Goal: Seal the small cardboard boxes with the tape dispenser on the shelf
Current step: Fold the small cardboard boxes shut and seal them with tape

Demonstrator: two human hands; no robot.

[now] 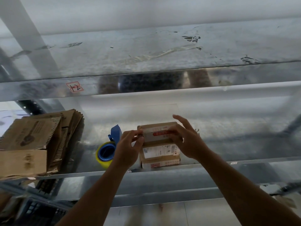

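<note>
**A:** What is cut off or hard to read?

**B:** The metal shelf (228, 165) under both hands runs out of view on either side. Well to the left of the left hand, a stack of flattened cardboard (32, 144) is cut by the edge. The picture is soft throughout.

**A:** And the box?

**B:** The small cardboard box (160, 144) stands on the shelf between the 2 hands, its corners covered by fingers. Whether it is 1 box or 2 stacked, I cannot tell. Its labels are too blurred to read.

**A:** The hands?

**B:** The left hand (128, 147) is curled, thumb and fingertips pinching the box's upper left edge. Whether there is tape between them, I cannot tell. The right hand (187, 141) lies loosely spread over the box's right top, with 1 finger lifted straight.

**A:** The dispenser?

**B:** The tape dispenser (109, 147), blue with a yellow roll, lies on the shelf just left of the left hand, untouched and partly hidden by that wrist. Above it, a red-bordered sticker (75, 86) reads 12.
</note>
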